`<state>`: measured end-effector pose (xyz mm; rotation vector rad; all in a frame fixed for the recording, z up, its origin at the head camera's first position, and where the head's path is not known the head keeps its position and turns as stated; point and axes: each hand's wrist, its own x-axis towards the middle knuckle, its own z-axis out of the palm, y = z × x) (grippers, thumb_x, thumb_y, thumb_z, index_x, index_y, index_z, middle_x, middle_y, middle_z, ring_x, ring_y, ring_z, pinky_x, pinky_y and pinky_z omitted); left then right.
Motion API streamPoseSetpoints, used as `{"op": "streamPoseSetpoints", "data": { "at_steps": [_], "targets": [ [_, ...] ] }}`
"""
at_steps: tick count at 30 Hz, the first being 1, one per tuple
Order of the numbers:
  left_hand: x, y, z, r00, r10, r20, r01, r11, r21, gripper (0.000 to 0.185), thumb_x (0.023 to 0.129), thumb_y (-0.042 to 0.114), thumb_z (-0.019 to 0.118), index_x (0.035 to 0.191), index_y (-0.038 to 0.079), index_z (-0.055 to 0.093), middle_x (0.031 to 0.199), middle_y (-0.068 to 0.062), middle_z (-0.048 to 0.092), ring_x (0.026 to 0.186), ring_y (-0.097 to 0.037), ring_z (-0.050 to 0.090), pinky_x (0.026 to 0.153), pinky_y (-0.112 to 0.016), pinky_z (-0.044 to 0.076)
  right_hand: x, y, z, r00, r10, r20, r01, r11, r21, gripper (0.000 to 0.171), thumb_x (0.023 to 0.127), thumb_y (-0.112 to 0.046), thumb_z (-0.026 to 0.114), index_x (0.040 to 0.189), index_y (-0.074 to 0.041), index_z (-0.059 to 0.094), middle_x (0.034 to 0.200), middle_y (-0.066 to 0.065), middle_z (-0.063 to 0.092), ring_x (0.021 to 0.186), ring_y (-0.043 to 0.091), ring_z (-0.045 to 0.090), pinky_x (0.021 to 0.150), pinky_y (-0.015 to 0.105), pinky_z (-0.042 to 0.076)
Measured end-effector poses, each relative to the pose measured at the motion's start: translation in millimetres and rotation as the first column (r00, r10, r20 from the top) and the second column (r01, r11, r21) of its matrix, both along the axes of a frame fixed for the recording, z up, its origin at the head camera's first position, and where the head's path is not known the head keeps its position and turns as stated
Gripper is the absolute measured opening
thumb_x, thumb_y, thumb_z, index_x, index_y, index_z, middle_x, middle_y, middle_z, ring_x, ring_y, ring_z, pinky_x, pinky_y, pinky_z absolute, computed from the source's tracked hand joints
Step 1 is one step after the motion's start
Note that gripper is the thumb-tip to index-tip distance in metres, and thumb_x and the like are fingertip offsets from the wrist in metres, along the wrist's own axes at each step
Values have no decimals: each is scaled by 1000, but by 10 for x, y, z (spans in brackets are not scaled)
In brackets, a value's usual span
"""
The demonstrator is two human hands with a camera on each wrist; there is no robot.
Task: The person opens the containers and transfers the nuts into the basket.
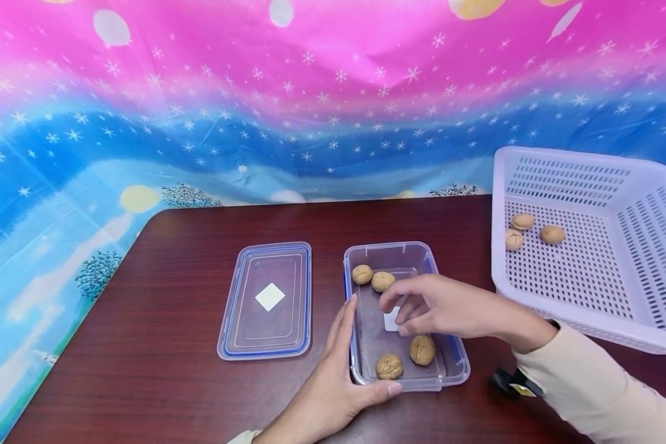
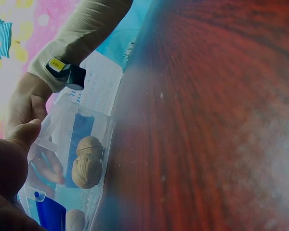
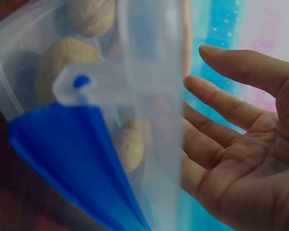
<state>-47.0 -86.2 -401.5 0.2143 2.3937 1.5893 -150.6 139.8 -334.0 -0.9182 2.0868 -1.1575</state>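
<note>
- White basket [image 1: 638,320] at three o'clock on the table [image 1: 144,345] — three walnuts inside.
- Clear container [image 1: 391,251] at centre holds four walnuts [image 1: 389,367]; its lid [image 1: 267,300] lies at nine o'clock.
- Left hand [image 1: 333,385] braces the container's near-left corner, fingers straight.
- Right hand [image 1: 438,306] hovers over it, fingers loosely spread — apparently empty.

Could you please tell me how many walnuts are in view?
7: four in the clear plastic container, at; three in the white plastic basket, at. The right hand may hide more.
</note>
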Motion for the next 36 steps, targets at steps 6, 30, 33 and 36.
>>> {"op": "streamPoseSetpoints", "data": {
  "at_steps": [6, 30, 33, 36],
  "targets": [
    [1, -1, 2, 1000, 0, -6, 0, 1000, -5, 122, 80, 52, 89, 164, 51, 1, 177, 4, 8, 158, -28, 23, 120, -63, 31, -42, -116, -50, 994, 88, 62, -92, 994, 65, 31, 89, 1, 69, 120, -3, 69, 110, 10, 73, 95, 15, 72, 82, 26, 57],
    [-8, 2, 1, 1000, -2, -7, 2, 1000, 4, 125, 79, 48, 90, 167, 43, 2, 177, 4, 6, 159, -27, 22, 122, -61, 28, -102, -275, -289, 958, 262, 113, -275, 955, 110, 35, 81, 10, 64, 111, -5, 72, 105, 5, 73, 80, 4, 66, 73, 22, 56],
    [-8, 2, 0, 1000, -3, -7, 3, 1000, 2, 125, 79, 49, 90, 168, 40, 2, 177, 3, 7, 159, -28, 22, 122, -61, 28, -99, -269, -309, 955, 271, 121, -284, 954, 101, 34, 82, 9, 65, 112, -6, 72, 104, 4, 72, 81, 4, 65, 72, 22, 56],
    [-11, 2, -1, 1000, -4, -10, 4, 1000, 1, 126, 79, 49, 90, 169, 39, 2, 177, 3, 7, 159, -27, 22, 122, -61, 27, -97, -270, -331, 951, 277, 139, -291, 953, 90, 32, 83, 8, 68, 112, -6, 72, 101, 2, 72, 81, 4, 66, 71, 21, 56]
  ]
}}
